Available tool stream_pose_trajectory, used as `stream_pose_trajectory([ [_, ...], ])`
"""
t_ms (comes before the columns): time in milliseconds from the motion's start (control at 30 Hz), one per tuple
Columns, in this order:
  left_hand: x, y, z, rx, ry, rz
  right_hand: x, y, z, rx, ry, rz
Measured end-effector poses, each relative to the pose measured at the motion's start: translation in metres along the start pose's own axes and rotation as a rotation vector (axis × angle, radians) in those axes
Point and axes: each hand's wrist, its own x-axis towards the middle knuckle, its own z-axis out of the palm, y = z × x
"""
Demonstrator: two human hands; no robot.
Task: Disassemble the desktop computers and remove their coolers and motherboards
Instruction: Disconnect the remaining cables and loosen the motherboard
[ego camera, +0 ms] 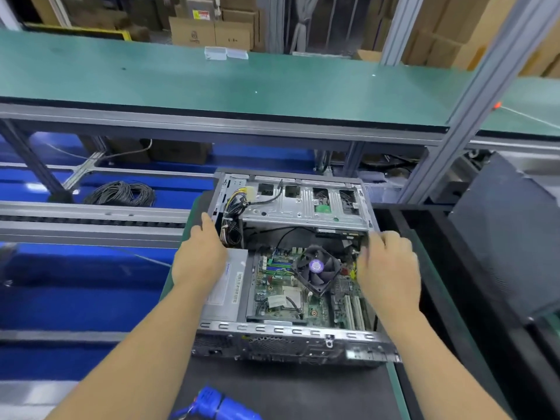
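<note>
Here the open grey steel desktop computer case (291, 338) lies flat on the dark mat of the tabletop (291, 389), close to its right edge, with the lid already off. Inside, the green motherboard (315, 310) covers the floor of the case on the right side, and the black square cooler fan with a purple label (316, 269) sits on it, a little tilted. The silver power supply box (225, 286) fills the left side, and a grey metal drive cage (306, 204) stands hinged up at the far end, with a bundle of coloured cables (235, 213) beside it.

The left hand (200, 256) rests on the left wall of the case, its fingers (209, 221) straight and together along the edge. The right hand (389, 265) is at the right wall, with fingers curled over the rim, so it seems to hold the wall; the motion blur makes this not fully sure.

I judge that the case is heavy and stiff, with thin sheet edges that may be sharp, so the folded rims are the good places to hold. The cooler is light but fastened; take it by the frame, not the blades. The motherboard is thin and fragile: hold it by the bare edges only, after cables and screws are free.

A blue tool (221, 404) lies at the near edge.
</note>
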Motion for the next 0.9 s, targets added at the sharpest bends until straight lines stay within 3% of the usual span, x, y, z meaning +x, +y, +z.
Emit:
stream_pose_trajectory([
  [33, 0.0, 0.0, 0.001, 0.012, 0.006, 0.004, 0.009, -0.013, -0.001, 0.112, -0.055, -0.082],
  [100, 0.0, -0.001, 0.001, 0.025, 0.002, -0.001, 0.021, -0.041, 0.004, 0.212, -0.407, -0.074],
  [133, 0.0, -0.001, 0.001, 0.033, -0.005, -0.009, 0.023, -0.053, 0.01, 0.111, -0.556, -0.093],
  [200, 0.0, 0.0, 0.0, 0.049, -0.001, -0.016, 0.021, -0.067, 0.026, -0.073, -0.692, -0.132],
  [500, 0.0, 0.004, -0.004, 0.025, 0.007, -0.028, 0.019, -0.075, 0.025, -0.001, -0.59, -0.25],
  [567, -0.001, 0.005, -0.008, 0.033, 0.019, -0.027, 0.02, -0.075, 0.009, 0.123, -0.548, -0.242],
  [667, -0.011, 0.012, -0.014, 0.045, 0.277, 0.163, 0.025, -0.069, -0.016, 0.631, -0.58, -0.053],
  [733, -0.021, 0.037, -0.019, -0.184, 0.363, 0.316, 0.031, -0.057, -0.026, 1.046, -0.61, 0.078],
  [767, -0.026, 0.057, -0.023, -0.388, 0.297, 0.346, 0.033, -0.05, -0.03, 1.21, -0.615, 0.142],
  [900, -0.05, 0.154, -0.046, -1.169, -0.264, 0.173, 0.047, -0.008, -0.037, 1.584, -0.509, 0.289],
])
